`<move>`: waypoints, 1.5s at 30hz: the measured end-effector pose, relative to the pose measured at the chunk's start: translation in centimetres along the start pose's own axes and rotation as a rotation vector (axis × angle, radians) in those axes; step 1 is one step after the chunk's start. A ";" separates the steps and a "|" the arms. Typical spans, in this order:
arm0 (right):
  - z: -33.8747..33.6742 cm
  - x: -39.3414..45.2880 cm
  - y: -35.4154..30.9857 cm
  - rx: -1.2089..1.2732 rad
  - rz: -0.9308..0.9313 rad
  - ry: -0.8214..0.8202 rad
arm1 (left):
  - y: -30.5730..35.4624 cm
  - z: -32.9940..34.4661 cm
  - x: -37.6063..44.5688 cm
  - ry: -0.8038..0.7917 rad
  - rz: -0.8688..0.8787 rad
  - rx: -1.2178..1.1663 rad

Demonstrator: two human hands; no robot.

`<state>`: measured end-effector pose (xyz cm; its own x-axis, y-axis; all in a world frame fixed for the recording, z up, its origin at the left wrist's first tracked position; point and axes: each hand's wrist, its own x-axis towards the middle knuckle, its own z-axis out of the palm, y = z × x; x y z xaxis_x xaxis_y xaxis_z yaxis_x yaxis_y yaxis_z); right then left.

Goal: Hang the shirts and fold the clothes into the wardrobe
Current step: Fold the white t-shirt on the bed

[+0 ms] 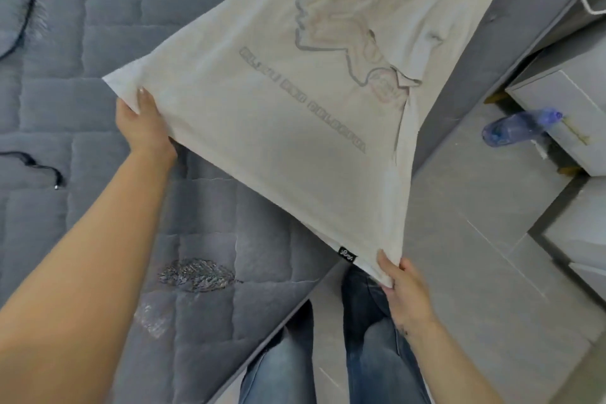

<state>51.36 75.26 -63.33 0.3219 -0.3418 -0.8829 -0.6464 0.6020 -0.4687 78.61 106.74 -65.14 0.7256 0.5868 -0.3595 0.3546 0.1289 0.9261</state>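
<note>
Each hand pinches one bottom corner of the cream printed T-shirt (295, 115): the left hand (144, 121) takes the far hem corner, the right hand (405, 285) the near one, just beside the small black hem tag (347, 254). Away from both grips the shirt stretches over the grey quilted mattress (82, 75) (its print shows faintly through, reversed), probably pulled taut to flatten it for folding or hanging.

Left arm: bare, stretched forward and up. Left hand (144, 121): thumb on top, fingers curled beneath, pinching a corner of the shirt (295, 115). Right arm: bare, bent, nearer the body. Right hand (405, 289): fingers gripping the shirt's other hem corner.
</note>
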 end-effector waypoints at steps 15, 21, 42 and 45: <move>2.1 2.8 8.1 -0.112 0.103 0.095 | -8.0 -3.1 -9.1 0.084 -0.365 0.093; -1.2 5.0 2.5 -0.399 -0.019 0.014 | -7.1 2.1 -15.1 -0.047 -0.108 0.460; 2.4 23.7 -39.9 -1.410 -0.755 -0.441 | -7.5 31.4 -21.8 -0.181 -0.228 0.387; 7.3 25.8 -42.8 -1.551 -1.003 -0.532 | -8.2 33.0 -20.6 -0.228 -0.182 0.455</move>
<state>92.36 46.00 -66.25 0.8648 0.3006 -0.4022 0.0210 -0.8219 -0.5692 80.21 67.25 -69.14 0.7199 0.3926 -0.5724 0.6697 -0.1765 0.7213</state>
